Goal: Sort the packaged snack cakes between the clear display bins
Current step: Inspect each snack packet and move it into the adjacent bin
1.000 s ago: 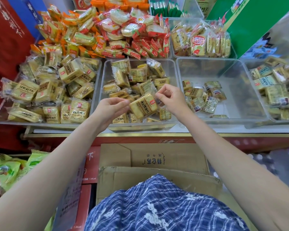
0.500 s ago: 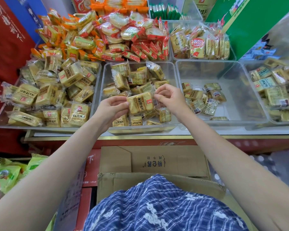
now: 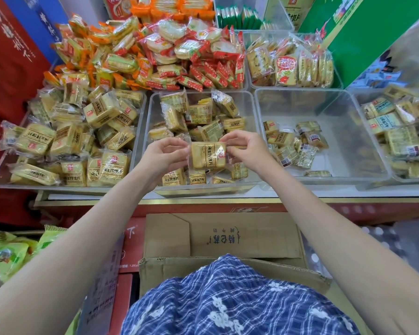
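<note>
Over the middle bin (image 3: 248, 141), both hands, left (image 3: 162, 157) and right (image 3: 248, 148), pinch a cake (image 3: 208, 154) by its wrapper ends, fingers curled.

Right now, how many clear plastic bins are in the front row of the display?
4: the full left bin, the middle bin under both hands, the nearly empty bin to its right, and a far-right bin cut off by the frame.

We observe two bare forearms, no sleeves reaching the wrist or elbow in view. The left hand (image 3: 163, 154) and right hand (image 3: 246, 148) carry no rings, watch, bracelet or gloves that we can make out. The garment (image 3: 228, 298) at the bottom edge is blue checked fabric with fine white lines and scattered white flower-like motifs. Its cut cannot be determined.
</note>
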`<state>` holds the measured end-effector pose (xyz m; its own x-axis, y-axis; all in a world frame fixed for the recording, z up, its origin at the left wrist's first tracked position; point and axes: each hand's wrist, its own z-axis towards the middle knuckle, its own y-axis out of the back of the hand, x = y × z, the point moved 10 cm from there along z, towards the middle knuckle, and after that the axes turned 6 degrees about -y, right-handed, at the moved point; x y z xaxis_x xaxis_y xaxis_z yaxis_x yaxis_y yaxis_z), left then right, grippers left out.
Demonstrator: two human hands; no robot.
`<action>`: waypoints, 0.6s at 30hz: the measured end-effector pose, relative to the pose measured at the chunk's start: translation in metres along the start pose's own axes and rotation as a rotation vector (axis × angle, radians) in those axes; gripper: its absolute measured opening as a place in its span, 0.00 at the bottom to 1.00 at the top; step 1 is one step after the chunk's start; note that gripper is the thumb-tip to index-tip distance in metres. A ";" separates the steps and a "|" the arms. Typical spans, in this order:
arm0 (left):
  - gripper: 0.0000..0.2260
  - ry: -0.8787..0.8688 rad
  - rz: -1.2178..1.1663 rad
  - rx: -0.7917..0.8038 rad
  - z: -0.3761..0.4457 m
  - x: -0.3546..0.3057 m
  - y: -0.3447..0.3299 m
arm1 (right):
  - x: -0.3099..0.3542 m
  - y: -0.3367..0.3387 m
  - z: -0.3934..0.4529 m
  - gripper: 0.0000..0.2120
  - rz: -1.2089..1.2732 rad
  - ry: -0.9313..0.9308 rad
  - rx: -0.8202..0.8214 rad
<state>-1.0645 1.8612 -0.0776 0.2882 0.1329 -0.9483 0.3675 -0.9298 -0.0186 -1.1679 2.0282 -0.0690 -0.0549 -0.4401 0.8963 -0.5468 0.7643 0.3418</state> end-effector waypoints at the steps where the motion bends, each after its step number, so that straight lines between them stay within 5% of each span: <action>1: 0.02 0.000 0.059 0.001 0.001 0.001 -0.001 | 0.000 0.001 0.000 0.08 -0.020 0.010 -0.002; 10: 0.07 0.031 0.055 -0.091 0.010 0.005 -0.002 | 0.002 0.009 0.005 0.12 -0.079 -0.001 -0.047; 15: 0.05 0.075 -0.047 -0.134 0.012 0.012 0.002 | -0.015 0.010 0.006 0.15 0.158 -0.147 0.009; 18: 0.05 0.087 -0.067 -0.188 0.014 0.011 0.004 | -0.022 0.005 0.005 0.06 0.182 -0.216 0.091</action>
<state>-1.0718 1.8547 -0.0928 0.3300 0.2287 -0.9158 0.5441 -0.8389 -0.0135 -1.1734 2.0392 -0.0881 -0.3304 -0.3972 0.8562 -0.5838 0.7988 0.1453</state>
